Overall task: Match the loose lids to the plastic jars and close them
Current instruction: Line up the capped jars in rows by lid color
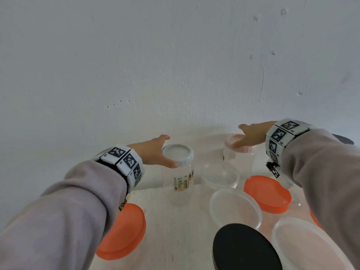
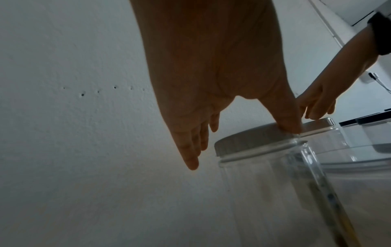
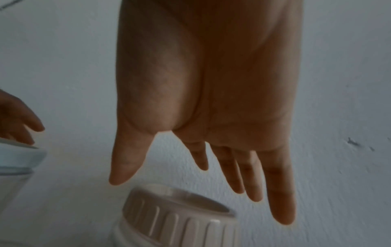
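A clear jar [image 1: 183,178] with a colourful label wears a white lid [image 1: 178,152] at the table's back. My left hand [image 1: 164,151] reaches beside it with straight fingers. Its thumb [image 2: 285,117] touches the lid's rim [image 2: 253,142], and the other fingers hang left of the lid without touching it. Further right, a second clear jar [image 1: 239,162] carries a pink ribbed lid [image 3: 180,217]. Just above that lid hovers my right hand [image 1: 243,135], fingers spread and straight, holding nothing.
Open clear jars stand nearer me: a small one [image 1: 221,174], a wider one [image 1: 235,207] and one at the lower right [image 1: 303,246]. Orange lids [image 1: 124,230] [image 1: 267,193] and a black lid [image 1: 245,248] are in front. A white wall [image 1: 175,75] rises right behind the table.
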A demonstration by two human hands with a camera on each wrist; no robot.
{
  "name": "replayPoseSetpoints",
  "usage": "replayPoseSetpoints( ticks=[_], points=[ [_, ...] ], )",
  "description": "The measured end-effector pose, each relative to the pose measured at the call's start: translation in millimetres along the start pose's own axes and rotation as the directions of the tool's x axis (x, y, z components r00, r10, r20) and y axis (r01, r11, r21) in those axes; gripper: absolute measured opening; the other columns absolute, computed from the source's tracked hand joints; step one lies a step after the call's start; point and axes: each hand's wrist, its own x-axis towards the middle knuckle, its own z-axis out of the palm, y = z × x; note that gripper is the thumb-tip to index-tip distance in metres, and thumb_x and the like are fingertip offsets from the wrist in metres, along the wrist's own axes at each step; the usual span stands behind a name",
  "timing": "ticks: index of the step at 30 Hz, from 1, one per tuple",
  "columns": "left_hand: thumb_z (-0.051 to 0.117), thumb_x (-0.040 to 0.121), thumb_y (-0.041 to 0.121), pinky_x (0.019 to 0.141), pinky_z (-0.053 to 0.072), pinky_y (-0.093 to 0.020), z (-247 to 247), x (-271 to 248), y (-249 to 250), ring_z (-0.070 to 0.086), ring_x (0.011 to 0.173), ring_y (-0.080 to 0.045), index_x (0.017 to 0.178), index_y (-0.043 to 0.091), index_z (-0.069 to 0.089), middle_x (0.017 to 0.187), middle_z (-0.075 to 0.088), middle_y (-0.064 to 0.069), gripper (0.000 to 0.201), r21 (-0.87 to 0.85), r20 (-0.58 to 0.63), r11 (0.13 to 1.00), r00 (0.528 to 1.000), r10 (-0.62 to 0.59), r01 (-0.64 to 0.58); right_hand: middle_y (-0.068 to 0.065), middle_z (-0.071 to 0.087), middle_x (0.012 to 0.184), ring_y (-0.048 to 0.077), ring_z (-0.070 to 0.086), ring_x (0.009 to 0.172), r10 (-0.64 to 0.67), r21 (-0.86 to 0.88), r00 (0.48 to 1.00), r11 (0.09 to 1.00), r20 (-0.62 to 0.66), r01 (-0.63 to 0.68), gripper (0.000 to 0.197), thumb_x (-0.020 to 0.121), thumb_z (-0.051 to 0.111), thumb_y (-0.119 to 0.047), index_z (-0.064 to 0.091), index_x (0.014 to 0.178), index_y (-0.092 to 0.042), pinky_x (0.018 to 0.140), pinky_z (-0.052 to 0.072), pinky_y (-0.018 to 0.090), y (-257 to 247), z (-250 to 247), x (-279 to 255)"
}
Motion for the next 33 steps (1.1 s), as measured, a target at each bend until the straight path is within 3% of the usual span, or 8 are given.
replayPoseSetpoints(
  ticks=[5,8,11,13,17,24,29,33],
  points=[
    [0.071,0.076,0.058,0.110,0.037,-0.039,2.8,12.6,-1.9,0.045,0.130,-0.021,0.153,0.024,0.001,0.154,0.031,0.001,0.109,-0.028,0.090,1.000,0.996,0.015,-0.013,0.008,0.043,0.147,0.028,0.045,0.129,0.028,0.055,0.999,0.998,0.031,-0.030,0.093,0.084,0.043,-0.074,0.014,0.151,-0.017,0.106,0.036,0.042,-2.8,5.4,12.9],
    [0.073,0.073,0.058,0.096,0.050,-0.037,3.9,15.0,-1.9,0.057,0.106,-0.019,0.153,0.024,0.006,0.144,0.040,0.002,0.109,-0.059,0.080,0.998,0.997,0.012,-0.008,0.007,0.050,0.137,0.019,0.057,0.091,-0.003,0.113,1.000,0.994,0.011,0.001,0.090,0.084,0.051,-0.068,0.017,0.150,-0.017,0.086,0.046,0.035,-4.4,6.6,12.7],
    [0.077,0.070,0.056,0.093,0.051,-0.038,4.7,14.6,-1.9,0.059,0.103,-0.020,0.139,0.017,0.036,0.130,0.052,-0.001,0.089,-0.045,0.026,0.999,1.000,0.016,-0.015,0.002,0.053,0.112,0.011,0.052,0.071,-0.012,0.127,0.999,0.992,-0.037,0.017,0.086,0.080,0.062,-0.062,0.025,0.143,-0.017,0.068,0.044,0.029,-4.3,6.9,9.0],
    [0.079,0.068,0.055,0.091,0.050,-0.037,6.5,11.6,-3.7,0.057,0.102,-0.018,0.124,0.016,0.048,0.121,0.056,-0.001,0.075,-0.020,-0.029,0.999,0.999,0.025,-0.025,0.000,0.048,0.105,0.015,0.054,0.082,-0.024,0.103,0.994,0.994,-0.105,0.035,0.083,0.075,0.068,-0.059,0.033,0.137,-0.017,0.066,0.044,0.028,-5.0,6.0,5.1],
    [0.082,0.061,0.059,0.086,0.049,-0.034,7.8,1.3,-18.1,0.052,0.099,-0.016,0.126,0.016,0.043,0.117,0.047,0.000,0.087,-0.019,-0.147,1.000,0.989,-0.006,0.004,0.005,0.036,0.121,0.029,0.039,0.118,-0.057,-0.021,0.974,0.998,-0.219,0.054,0.085,0.069,0.069,-0.063,0.037,0.133,-0.018,0.086,0.044,0.041,-9.7,-8.9,-8.1],
    [0.085,0.057,0.057,0.070,0.044,-0.027,-5.1,-29.6,-61.0,0.051,0.092,-0.011,0.121,0.014,0.041,0.109,0.048,0.002,0.089,-0.171,-0.329,0.985,0.941,-0.076,0.020,-0.001,0.020,0.105,0.027,0.031,0.106,-0.133,-0.043,0.926,0.991,-0.353,0.126,0.097,0.059,0.063,-0.073,0.036,0.133,-0.017,0.088,0.043,0.046,-40.3,-68.2,-49.5],
    [0.082,0.062,0.057,0.087,0.038,-0.029,-19.7,-60.2,-98.2,0.045,0.116,-0.017,0.143,0.011,0.029,0.141,0.039,-0.005,0.108,-0.188,-0.364,0.977,0.917,-0.162,0.098,-0.001,0.043,0.104,0.019,0.058,0.084,-0.181,0.093,0.911,0.969,-0.371,0.231,0.099,0.040,0.051,-0.078,0.043,0.119,-0.018,0.067,0.045,0.036,-94.1,-102.8,-80.2],
    [0.078,0.058,0.068,0.077,0.048,-0.035,-28.4,-80.9,-124.4,0.055,0.096,-0.024,0.128,0.005,0.044,0.124,0.046,-0.011,0.100,-0.211,-0.405,0.948,0.861,-0.307,0.238,0.000,0.063,0.084,0.016,0.070,0.063,-0.284,0.120,0.921,0.938,-0.265,0.324,0.076,0.047,0.049,-0.084,0.052,0.088,-0.020,0.063,0.049,0.033,-148.6,-107.4,-84.5]
  ],
)
